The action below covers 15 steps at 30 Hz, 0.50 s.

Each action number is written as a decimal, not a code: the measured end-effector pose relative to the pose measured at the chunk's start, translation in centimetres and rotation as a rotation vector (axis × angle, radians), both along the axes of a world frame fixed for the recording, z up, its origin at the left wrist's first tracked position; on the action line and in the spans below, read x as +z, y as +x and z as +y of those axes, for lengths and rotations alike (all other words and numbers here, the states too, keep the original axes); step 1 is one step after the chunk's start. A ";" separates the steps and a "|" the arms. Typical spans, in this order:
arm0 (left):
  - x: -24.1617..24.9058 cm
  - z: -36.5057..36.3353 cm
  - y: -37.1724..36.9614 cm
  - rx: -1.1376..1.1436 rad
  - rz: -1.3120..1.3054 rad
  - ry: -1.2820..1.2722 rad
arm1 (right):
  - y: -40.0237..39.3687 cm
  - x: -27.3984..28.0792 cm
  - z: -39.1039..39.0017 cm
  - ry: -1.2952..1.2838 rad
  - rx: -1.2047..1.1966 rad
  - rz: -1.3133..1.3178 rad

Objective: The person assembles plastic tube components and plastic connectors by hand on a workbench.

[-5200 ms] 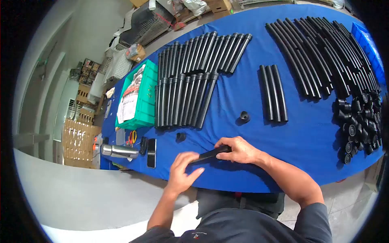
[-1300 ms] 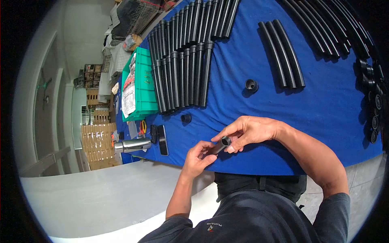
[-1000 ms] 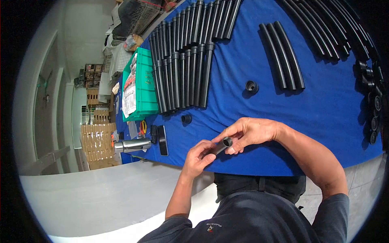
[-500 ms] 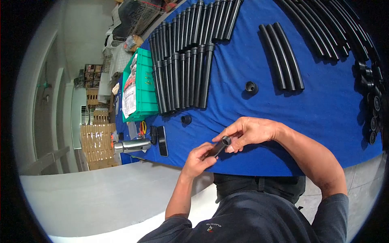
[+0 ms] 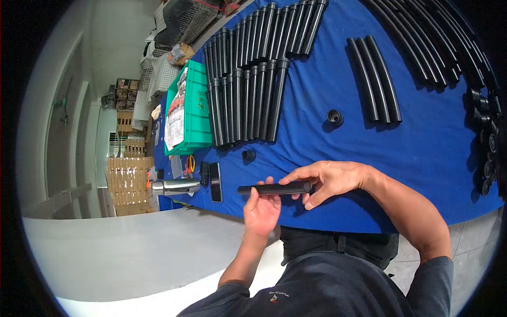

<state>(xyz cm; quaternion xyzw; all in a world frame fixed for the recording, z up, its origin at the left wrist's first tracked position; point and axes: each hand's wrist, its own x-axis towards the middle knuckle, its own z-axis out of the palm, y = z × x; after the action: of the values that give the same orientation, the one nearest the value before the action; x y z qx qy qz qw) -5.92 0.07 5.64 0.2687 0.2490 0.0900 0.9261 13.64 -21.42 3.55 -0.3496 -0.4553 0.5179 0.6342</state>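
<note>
I hold a short black tube [image 5: 272, 188] level above the near edge of the blue table [image 5: 422, 158]. My left hand [image 5: 261, 208] grips it from below near its middle. My right hand [image 5: 330, 179] holds its right end with thumb and fingers. A small black cap [image 5: 248, 156] lies on the cloth just beyond the tube. Another black cap [image 5: 334, 117] sits farther out, beside three loose curved tubes [image 5: 375, 79].
Two rows of black tubes [image 5: 248, 103] lie side by side at the left-centre. Long curved tubes [image 5: 428, 37] fill the far right, with a pile of black fittings [image 5: 488, 142] at the right edge. A green crate [image 5: 193, 108], a phone [image 5: 215, 182] and a steel flask [image 5: 171, 186] stand at the left.
The tube was pointing end-on toward me, pinched in both hands; now it is turned sideways and held level. My left hand has slid under it. The view shifted slightly.
</note>
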 end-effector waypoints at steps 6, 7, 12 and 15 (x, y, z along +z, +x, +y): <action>-0.8 -2.4 -1.0 -0.074 -0.002 -0.031 | 0.6 0.5 -0.5 -0.076 0.176 0.207; -0.7 -2.8 -0.9 -0.083 -0.023 -0.060 | 0.5 0.4 -0.5 -0.065 0.176 0.214; -0.1 -4.2 -0.7 -0.075 -0.025 -0.118 | 0.5 0.4 -0.6 -0.043 0.168 0.183; -0.5 -4.0 -1.1 -0.057 -0.008 -0.153 | 0.5 0.5 -0.6 -0.051 0.166 0.181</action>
<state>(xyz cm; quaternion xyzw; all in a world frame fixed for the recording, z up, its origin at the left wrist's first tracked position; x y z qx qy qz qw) -7.03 -3.93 5.11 0.2037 0.2437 0.0454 0.9471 14.16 -21.99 4.02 -0.2783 -0.4103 0.6096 0.6186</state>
